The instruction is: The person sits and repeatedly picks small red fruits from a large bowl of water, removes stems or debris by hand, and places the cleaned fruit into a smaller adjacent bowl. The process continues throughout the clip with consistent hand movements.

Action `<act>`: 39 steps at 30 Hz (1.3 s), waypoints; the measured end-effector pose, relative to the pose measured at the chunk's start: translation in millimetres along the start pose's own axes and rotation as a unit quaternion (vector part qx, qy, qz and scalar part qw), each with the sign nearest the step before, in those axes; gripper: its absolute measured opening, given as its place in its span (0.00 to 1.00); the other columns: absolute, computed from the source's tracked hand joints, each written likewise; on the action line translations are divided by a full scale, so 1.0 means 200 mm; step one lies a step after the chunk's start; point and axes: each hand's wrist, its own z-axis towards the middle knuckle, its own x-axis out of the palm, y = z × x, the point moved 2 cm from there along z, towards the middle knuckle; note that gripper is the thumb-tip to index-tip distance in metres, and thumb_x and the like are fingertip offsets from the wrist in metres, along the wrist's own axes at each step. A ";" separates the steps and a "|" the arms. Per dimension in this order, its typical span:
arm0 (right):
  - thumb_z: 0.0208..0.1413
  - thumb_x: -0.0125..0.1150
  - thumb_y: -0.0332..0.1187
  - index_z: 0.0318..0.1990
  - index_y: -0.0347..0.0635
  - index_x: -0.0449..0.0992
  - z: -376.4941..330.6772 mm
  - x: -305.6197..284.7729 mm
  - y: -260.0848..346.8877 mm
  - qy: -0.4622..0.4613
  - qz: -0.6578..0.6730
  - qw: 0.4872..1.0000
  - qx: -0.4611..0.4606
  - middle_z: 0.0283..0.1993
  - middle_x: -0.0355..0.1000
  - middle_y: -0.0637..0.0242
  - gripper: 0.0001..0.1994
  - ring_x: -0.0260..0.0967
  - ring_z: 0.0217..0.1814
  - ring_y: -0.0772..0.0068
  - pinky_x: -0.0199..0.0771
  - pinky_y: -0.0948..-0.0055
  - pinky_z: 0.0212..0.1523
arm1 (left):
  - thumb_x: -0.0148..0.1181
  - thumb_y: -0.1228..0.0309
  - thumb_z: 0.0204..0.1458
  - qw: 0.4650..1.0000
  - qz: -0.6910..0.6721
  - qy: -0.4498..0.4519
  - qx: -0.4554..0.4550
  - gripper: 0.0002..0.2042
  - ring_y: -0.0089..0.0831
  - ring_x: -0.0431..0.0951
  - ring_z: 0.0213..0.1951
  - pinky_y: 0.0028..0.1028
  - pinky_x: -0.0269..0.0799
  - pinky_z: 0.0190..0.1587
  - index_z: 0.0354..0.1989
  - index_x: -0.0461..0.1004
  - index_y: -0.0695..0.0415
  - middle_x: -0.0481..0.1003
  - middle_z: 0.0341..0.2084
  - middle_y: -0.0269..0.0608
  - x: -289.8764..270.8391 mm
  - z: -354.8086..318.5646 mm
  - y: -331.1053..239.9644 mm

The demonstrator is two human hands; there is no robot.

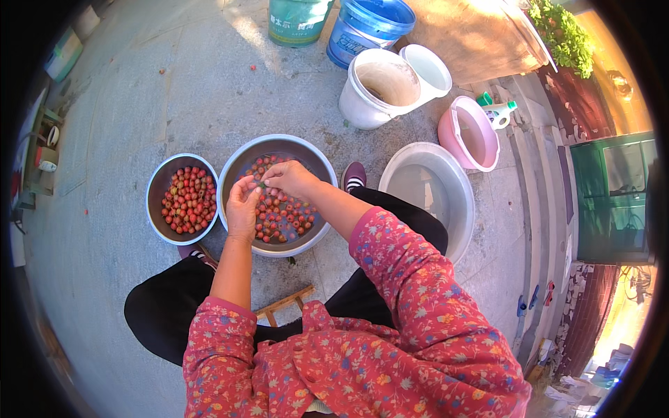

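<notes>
Red floral sleeves [418,279] fill the space nearest us, stopping well short of the wrists, so wet cuffs look a small worry unless they slip down. Black trousers [167,306] spread to either side, a wooden frame [284,305] between them. And now the grip! Left hand [242,203] pinches a small greenish thing [262,187], too tiny for me to name; right hand [293,180] curls its fingertips in to meet it, though whether they clasp it too, I can't tell. Tricky, this: damp skin could let it slip, and a fingertip set so near another could get nipped.

Right below the grip sits the wide basin [306,150], red fruits [289,219] lying in what looks like water; a drop would land among them and splash. Left of the grip, the smaller basin [160,182] holds heaped fruits [188,202], a left shoe [198,255] close by its near edge. One careless shuffle could jolt it! Right of the grip, the other shoe [354,174] poses the same risk to the wide basin. Farther right, the pale basin [468,209]; well beyond, a white pail [362,111], safely clear of those elbows.
</notes>
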 end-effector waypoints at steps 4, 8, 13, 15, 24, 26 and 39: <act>0.59 0.59 0.27 0.38 0.35 0.80 0.01 -0.27 0.07 -0.061 -0.093 0.992 -0.055 0.27 0.77 0.63 0.06 0.73 0.24 0.76 0.76 0.74 0.26 | 0.55 0.75 0.59 1.000 0.015 -0.017 -0.002 0.14 0.20 0.73 0.39 0.21 0.73 0.38 0.54 0.71 0.57 0.73 0.40 0.33 -0.02 0.01 0.01; 0.51 0.54 0.27 0.36 0.43 0.81 -0.06 -0.56 0.19 -0.251 -0.398 0.849 -0.241 0.36 0.77 0.50 0.09 0.75 0.40 0.45 0.76 0.59 0.45 | 0.55 0.74 0.60 0.993 0.000 -0.107 -0.050 0.11 0.21 0.74 0.36 0.21 0.73 0.37 0.51 0.72 0.56 0.75 0.38 0.34 -0.13 0.03 0.06; 0.53 0.61 0.32 0.52 0.46 0.74 -0.04 -0.88 0.10 -0.348 -0.641 0.660 -0.179 0.64 0.65 0.55 0.18 0.59 0.68 0.48 0.61 0.56 0.65 | 0.56 0.73 0.60 0.973 -0.029 -0.188 -0.134 0.09 0.21 0.76 0.35 0.22 0.73 0.37 0.48 0.73 0.56 0.76 0.37 0.34 -0.24 0.01 0.18; 0.54 0.62 0.34 0.56 0.48 0.72 -0.03 -0.90 0.07 -0.367 -0.634 0.678 -0.050 0.70 0.59 0.56 0.21 0.52 0.73 0.48 0.56 0.56 0.69 | 0.55 0.73 0.60 0.969 -0.017 -0.197 -0.148 0.09 0.22 0.76 0.36 0.23 0.74 0.39 0.48 0.72 0.55 0.76 0.36 0.34 -0.29 0.00 0.22; 0.58 0.53 0.33 0.40 0.39 0.79 0.22 -0.68 -0.31 -0.228 -0.427 0.873 -0.065 0.36 0.78 0.51 0.10 0.77 0.37 0.53 0.76 0.59 0.41 | 0.55 0.73 0.60 0.959 0.028 -0.182 -0.217 0.10 0.19 0.72 0.32 0.21 0.69 0.34 0.49 0.73 0.58 0.76 0.36 0.33 -0.25 0.03 0.47; 0.58 0.49 0.22 0.44 0.34 0.77 0.28 -0.56 -0.56 -0.150 -0.292 0.945 -0.013 0.34 0.77 0.56 0.11 0.76 0.31 0.67 0.77 0.69 0.35 | 0.55 0.72 0.60 0.951 0.042 -0.199 -0.231 0.11 0.19 0.71 0.31 0.21 0.68 0.33 0.49 0.73 0.58 0.76 0.36 0.34 -0.26 0.02 0.53; 0.51 0.55 0.27 0.54 0.53 0.75 0.27 -0.65 -0.37 -0.369 -0.496 0.777 0.115 0.43 0.78 0.55 0.20 0.74 0.50 0.52 0.70 0.57 0.54 | 0.56 0.73 0.58 0.936 0.082 -0.226 -0.256 0.16 0.21 0.74 0.25 0.24 0.68 0.19 0.55 0.70 0.58 0.74 0.39 0.36 -0.30 0.04 0.76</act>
